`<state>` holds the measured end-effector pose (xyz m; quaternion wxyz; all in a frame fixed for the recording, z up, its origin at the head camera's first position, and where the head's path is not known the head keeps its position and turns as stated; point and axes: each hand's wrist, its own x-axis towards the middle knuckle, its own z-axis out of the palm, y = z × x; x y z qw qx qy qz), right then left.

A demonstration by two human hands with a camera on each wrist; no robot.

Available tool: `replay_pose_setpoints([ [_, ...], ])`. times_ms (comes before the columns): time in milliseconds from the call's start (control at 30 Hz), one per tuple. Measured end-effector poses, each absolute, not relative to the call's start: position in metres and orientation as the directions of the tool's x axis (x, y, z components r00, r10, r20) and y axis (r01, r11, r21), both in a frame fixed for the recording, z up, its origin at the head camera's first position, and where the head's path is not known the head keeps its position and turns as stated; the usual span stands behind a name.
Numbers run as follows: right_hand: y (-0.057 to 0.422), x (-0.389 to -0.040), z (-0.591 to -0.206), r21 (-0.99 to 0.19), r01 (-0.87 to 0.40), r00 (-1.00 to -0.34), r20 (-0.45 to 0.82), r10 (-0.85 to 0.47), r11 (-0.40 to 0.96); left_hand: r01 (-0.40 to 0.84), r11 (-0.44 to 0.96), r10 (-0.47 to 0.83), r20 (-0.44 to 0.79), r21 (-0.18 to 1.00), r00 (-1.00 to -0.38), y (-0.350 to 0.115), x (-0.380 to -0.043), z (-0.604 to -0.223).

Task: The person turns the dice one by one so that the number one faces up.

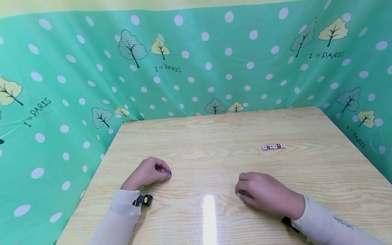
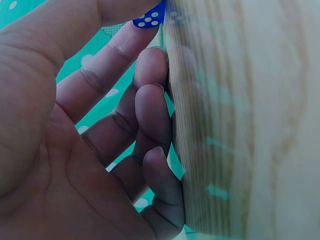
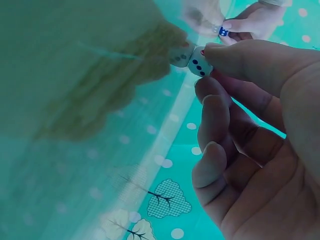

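Observation:
At the left of the table my left hand (image 1: 149, 173) pinches a blue die (image 1: 169, 173) with white pips between thumb and index finger. In the left wrist view that blue die (image 2: 149, 19) touches the tabletop, and the other fingers curl loosely beside it. On the right, my right hand (image 1: 264, 190) holds a white die (image 1: 240, 193) between thumb and fingers. The right wrist view shows this white die (image 3: 201, 62) with dark pips and a bit of red, against the glossy table surface. Farther back stands a row of white and red dice (image 1: 273, 147), side by side.
The wooden table (image 1: 190, 143) reflects a bright strip of light near its front. A green dotted cloth (image 1: 190, 61) with printed trees hangs behind and along both sides. Dark straps (image 1: 142, 200) sit at the wrists.

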<state>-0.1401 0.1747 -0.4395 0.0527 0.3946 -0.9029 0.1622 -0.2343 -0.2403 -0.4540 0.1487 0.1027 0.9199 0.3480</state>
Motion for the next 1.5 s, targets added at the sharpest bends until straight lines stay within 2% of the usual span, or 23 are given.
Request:
replay_pose_setpoints([
  [367,0.182,-0.146,-0.436,-0.406,-0.634,-0.754,0.135,-0.643,0.658,0.081,0.737,0.287,-0.202,0.671,-0.936,-0.24,-0.233,-0.453],
  [633,0.187,-0.151,-0.435,-0.519,-0.566,-0.767,0.048,-0.64,0.64,0.082,0.737,0.286,-0.2,0.671,-0.937,-0.239,-0.233,-0.452],
  [1500,0.191,-0.152,-0.436,-0.449,-0.553,-0.797,0.039,-0.602,0.702,0.089,0.728,0.295,-0.194,0.679,-0.936,-0.241,-0.235,-0.455],
])
